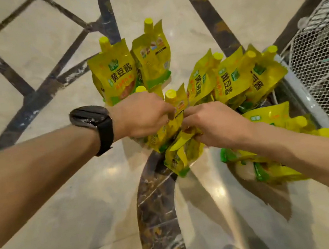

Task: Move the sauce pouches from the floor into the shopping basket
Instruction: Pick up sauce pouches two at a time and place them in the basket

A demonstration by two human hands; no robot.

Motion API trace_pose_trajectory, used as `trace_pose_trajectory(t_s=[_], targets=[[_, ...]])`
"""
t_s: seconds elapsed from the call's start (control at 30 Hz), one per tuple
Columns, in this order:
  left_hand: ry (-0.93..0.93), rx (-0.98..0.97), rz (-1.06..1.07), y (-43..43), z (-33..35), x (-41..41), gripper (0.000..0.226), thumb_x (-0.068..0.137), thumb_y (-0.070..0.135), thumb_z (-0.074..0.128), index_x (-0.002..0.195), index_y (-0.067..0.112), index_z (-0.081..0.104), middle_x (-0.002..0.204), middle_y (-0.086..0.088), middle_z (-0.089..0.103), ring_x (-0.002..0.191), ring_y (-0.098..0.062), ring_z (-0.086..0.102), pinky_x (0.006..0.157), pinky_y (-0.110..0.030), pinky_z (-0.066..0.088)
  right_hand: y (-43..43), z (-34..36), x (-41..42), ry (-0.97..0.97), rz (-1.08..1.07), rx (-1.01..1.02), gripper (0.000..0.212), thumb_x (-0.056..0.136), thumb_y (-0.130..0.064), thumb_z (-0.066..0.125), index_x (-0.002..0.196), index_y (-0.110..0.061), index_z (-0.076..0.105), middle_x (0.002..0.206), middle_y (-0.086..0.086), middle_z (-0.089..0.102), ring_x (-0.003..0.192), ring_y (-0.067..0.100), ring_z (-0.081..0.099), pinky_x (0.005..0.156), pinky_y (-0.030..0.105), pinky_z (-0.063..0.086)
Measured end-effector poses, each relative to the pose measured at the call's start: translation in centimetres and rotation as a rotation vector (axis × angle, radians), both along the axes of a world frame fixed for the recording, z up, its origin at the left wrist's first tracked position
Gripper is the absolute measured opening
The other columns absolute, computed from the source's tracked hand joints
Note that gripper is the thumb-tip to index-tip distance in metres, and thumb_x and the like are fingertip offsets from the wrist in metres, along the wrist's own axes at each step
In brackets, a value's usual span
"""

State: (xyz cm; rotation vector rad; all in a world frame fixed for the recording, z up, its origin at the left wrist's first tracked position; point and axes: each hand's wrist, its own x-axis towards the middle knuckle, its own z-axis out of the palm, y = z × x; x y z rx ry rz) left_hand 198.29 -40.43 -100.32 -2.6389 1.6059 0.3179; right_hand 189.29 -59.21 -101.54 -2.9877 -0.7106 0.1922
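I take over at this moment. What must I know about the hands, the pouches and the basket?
Left hand and right hand both grip one bunch of pouches.
Two standing pouches and a leaning row wait on the floor near the basket; more lying pouches beside the right forearm.
Done: no pouch seen inside the basket's visible mesh. Left: all of them.

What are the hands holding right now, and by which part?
Left hand pinches a pouch just below its cap; right hand grips other pouches by their upper ends, so they hang below it.
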Motion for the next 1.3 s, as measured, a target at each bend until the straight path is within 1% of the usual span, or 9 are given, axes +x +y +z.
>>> trace_pose_trajectory(t_s=[0.2, 0.33, 0.57, 0.67, 0.83, 0.97, 1.17, 1.23, 1.3], targets=[[-0.102, 0.188, -0.057, 0.5, 2.1, 0.1, 0.051, 0.100, 0.017, 0.047, 0.147, 0.037, 0.041, 0.130, -0.002, 0.052, 0.107, -0.029, 0.061, 0.078, -0.040, 0.048, -0.5, 0.1, 0.3, 0.040, -0.059, 0.135, 0.026, 0.064, -0.013, 0.067, 0.090, -0.016, 0.071, 0.101, 0.002, 0.067, 0.091, 0.034, 0.064, 0.064, 0.041, 0.051], [-0.157, 0.155, 0.019, 0.5, 1.1, -0.7, 0.040, 0.103, 0.015, 0.045, 0.140, 0.030, 0.050, 0.123, -0.004, 0.055, 0.111, -0.029, 0.060, 0.080, -0.041, 0.049, -1.2, 0.0, -0.3, 0.056, -0.089, 0.175, 0.025, 0.066, -0.019, 0.065, 0.089, -0.020, 0.073, 0.096, -0.001, 0.071, 0.090, 0.029, 0.065, 0.067, 0.042, 0.052], [-0.369, -0.037, -0.249, -0.3, 1.0, -1.8, 0.010, 0.086, 0.015, 0.065, 0.085, 0.019, 0.074, 0.079, -0.005, 0.063, 0.083, -0.029, 0.059, 0.059, -0.035, 0.043, -2.5, 1.7, -1.0, 0.150, -0.118, 0.122, 0.019, 0.073, -0.019, 0.079, 0.091, -0.018, 0.075, 0.090, 0.002, 0.072, 0.087, 0.028, 0.065, 0.070, 0.043, 0.052], [-0.442, -0.076, -0.351, -0.4, 0.6, -3.0, 0.023, 0.077, 0.018, 0.050, 0.063, 0.020, 0.068, 0.063, -0.002, 0.057, 0.067, -0.026, 0.059, 0.056, -0.032, 0.040, -2.5, 1.6, -1.1, 0.174, -0.106, 0.099, 0.017, 0.070, -0.015, 0.078, 0.086, -0.017, 0.074, 0.087, 0.003, 0.070, 0.085, 0.030, 0.064, 0.069, 0.045, 0.053], [-0.464, -0.068, -0.413, 1.1, 0.5, -5.6, 0.027, 0.076, 0.014, 0.043, 0.061, 0.021, 0.064, 0.064, -0.002, 0.057, 0.068, -0.026, 0.058, 0.057, -0.033, 0.039, -2.5, 2.4, -1.5, 0.222, -0.095, 0.058, 0.025, 0.071, -0.011, 0.075, 0.093, -0.022, 0.076, 0.102, -0.001, 0.066, 0.101, 0.023, 0.058, 0.077, 0.042, 0.051], [-0.399, -0.059, -0.365, 4.6, 0.8, -8.6, 0.012, 0.075, 0.014, 0.066, 0.066, 0.022, 0.065, 0.069, -0.001, 0.058, 0.072, -0.026, 0.057, 0.061, -0.035, 0.040, -3.2, 2.5, -1.7, 0.170, -0.047, 0.055, 0.030, 0.070, -0.020, 0.078, 0.099, -0.028, 0.077, 0.115, 0.002, 0.061, 0.106, 0.026, 0.053, 0.082, 0.046, 0.048], [-0.389, -0.161, -0.370, 5.7, 1.0, -10.0, 0.026, 0.097, 0.012, 0.045, 0.101, 0.025, 0.067, 0.116, -0.013, 0.056, 0.119, -0.034, 0.050, 0.083, -0.042, 0.042, -3.6, 2.7, -1.3, 0.257, -0.213, -0.093, 0.076, 0.073, 0.001, 0.064, 0.141, -0.030, 0.051, 0.148, 0.008, 0.028, 0.132, 0.032, 0.030, 0.105, 0.048, 0.040], [-0.401, -0.122, -0.431, 4.7, 0.8, -9.4, 0.017, 0.091, 0.011, 0.055, 0.089, 0.021, 0.068, 0.126, -0.017, 0.058, 0.130, -0.035, 0.050, 0.089, -0.047, 0.047, -3.6, 3.2, -1.3, 0.236, -0.346, -0.018, 0.071, 0.079, 0.002, 0.055, 0.143, -0.027, 0.046, 0.136, 0.011, 0.034, 0.126, 0.033, 0.035, 0.099, 0.051, 0.044], [-0.368, -0.007, -0.472, 3.9, 1.2, -8.7, 0.013, 0.076, 0.008, 0.077, 0.076, 0.019, 0.069, 0.101, -0.012, 0.069, 0.107, -0.032, 0.065, 0.089, -0.046, 0.052, -3.1, 3.8, -1.2, 0.153, -0.508, 0.052, 0.039, 0.096, -0.021, 0.048, 0.135, -0.022, 0.051, 0.121, 0.013, 0.049, 0.111, 0.034, 0.051, 0.090, 0.046, 0.047]])
